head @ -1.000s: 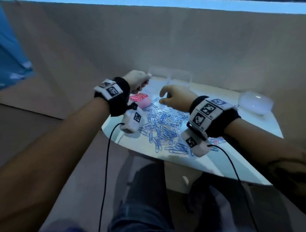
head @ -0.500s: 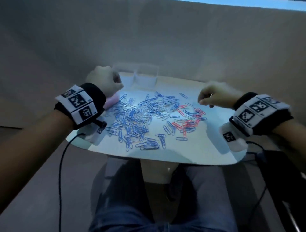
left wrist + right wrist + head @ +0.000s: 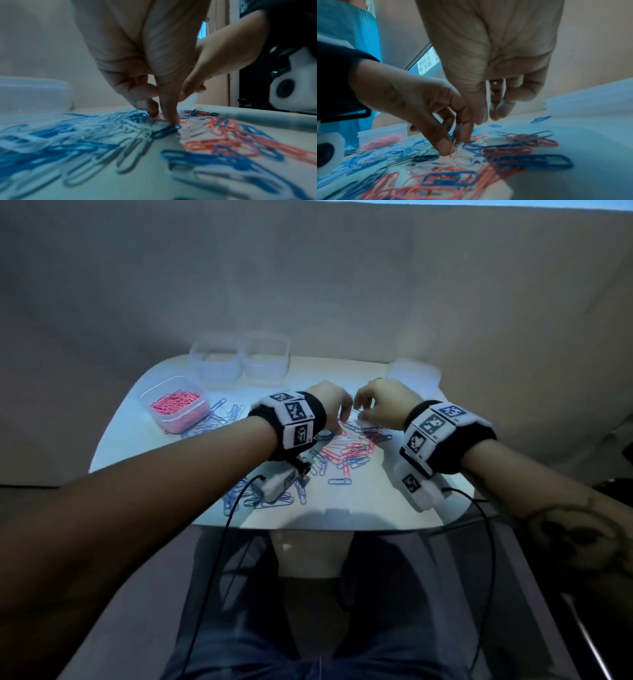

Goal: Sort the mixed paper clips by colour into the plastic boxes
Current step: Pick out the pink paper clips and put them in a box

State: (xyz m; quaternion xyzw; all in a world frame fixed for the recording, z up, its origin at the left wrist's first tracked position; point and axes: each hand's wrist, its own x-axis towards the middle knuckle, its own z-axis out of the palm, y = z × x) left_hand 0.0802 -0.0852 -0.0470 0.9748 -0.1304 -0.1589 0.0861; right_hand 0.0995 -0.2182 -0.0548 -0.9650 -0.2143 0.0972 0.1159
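Blue, white and pink paper clips (image 3: 346,455) lie scattered over the white table (image 3: 363,508). A clear box (image 3: 145,398) at the left holds pink clips. Two empty clear boxes (image 3: 215,368) (image 3: 265,361) stand at the back. My left hand (image 3: 342,422) reaches down into the mixed cluster; in the right wrist view its thumb and forefinger (image 3: 453,142) pinch a pink clip (image 3: 453,148) standing on end. In the left wrist view its fingertips (image 3: 171,120) press beside a dark blue clip (image 3: 164,132). My right hand (image 3: 359,412) hovers close by, fingers (image 3: 498,111) hanging loosely with nothing in them.
A clear lid or shallow box (image 3: 412,371) lies at the back right corner. Most blue clips (image 3: 270,498) lie at the left and front of the table. Cables run from both wrist cameras over the front edge. A beige wall backs the table.
Both hands have come together over the pink and blue cluster. The left came from the pink box, the right from the pile's right side. The left now pinches a pink clip.
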